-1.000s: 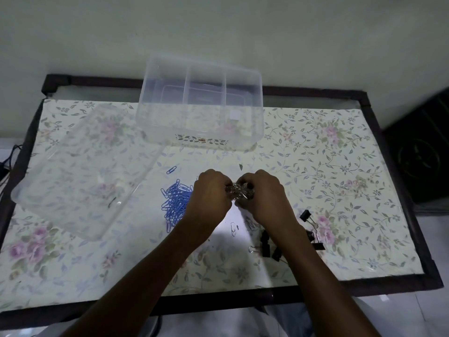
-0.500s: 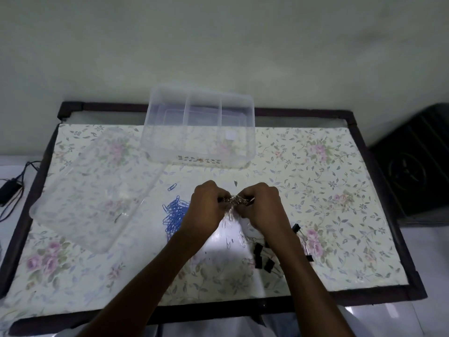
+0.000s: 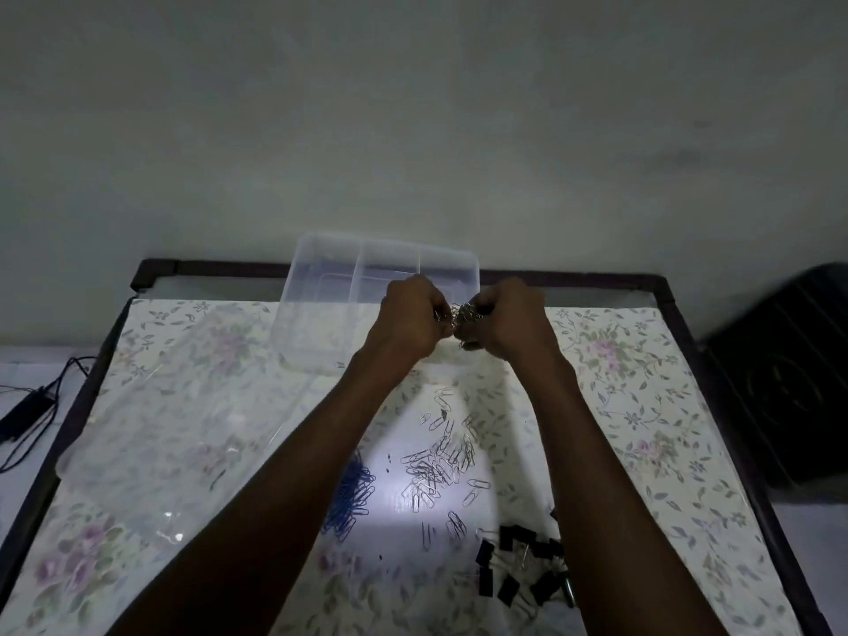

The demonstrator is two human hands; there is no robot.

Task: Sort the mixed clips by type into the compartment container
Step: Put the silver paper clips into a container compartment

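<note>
My left hand (image 3: 410,316) and my right hand (image 3: 509,319) grip one bunch of silver paper clips (image 3: 464,313) between them, raised over the clear compartment container (image 3: 321,296) at the table's far edge, above its right part. More silver paper clips (image 3: 440,461) lie scattered on the table between my forearms. A pile of blue paper clips (image 3: 351,495) shows beside my left forearm, partly hidden by it. Black binder clips (image 3: 518,566) lie near the front, by my right forearm.
The container's clear lid (image 3: 174,433) lies flat on the left of the flowered table cover (image 3: 642,406). The table has a dark raised frame (image 3: 679,314). A black cable and adapter (image 3: 27,406) lie left of the table, and a dark object (image 3: 789,383) stands to its right.
Both hands, still holding the bunch of silver clips, have lifted off the table and moved away from me to above the container. The silver clips left on the table are now uncovered.
</note>
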